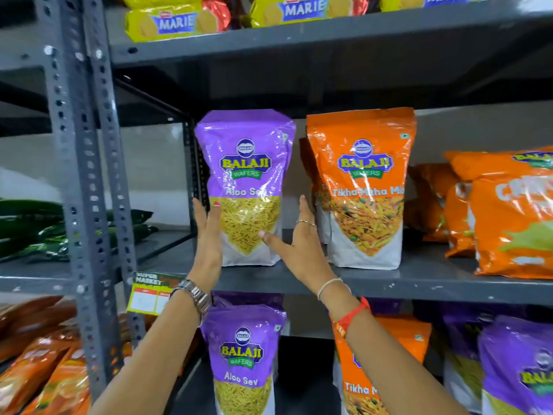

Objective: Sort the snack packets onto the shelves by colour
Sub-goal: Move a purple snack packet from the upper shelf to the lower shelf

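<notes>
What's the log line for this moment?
left hand, right hand: flank purple packet | state: upright on shelf, beside orange packet

Yellow price label [151, 293] hangs beside grey slotted uprights [80, 175].

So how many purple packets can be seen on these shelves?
4 purple packets. One stands on the middle shelf between the left hand and right hand, one directly under it, two at lower right. More may hide behind.
</notes>
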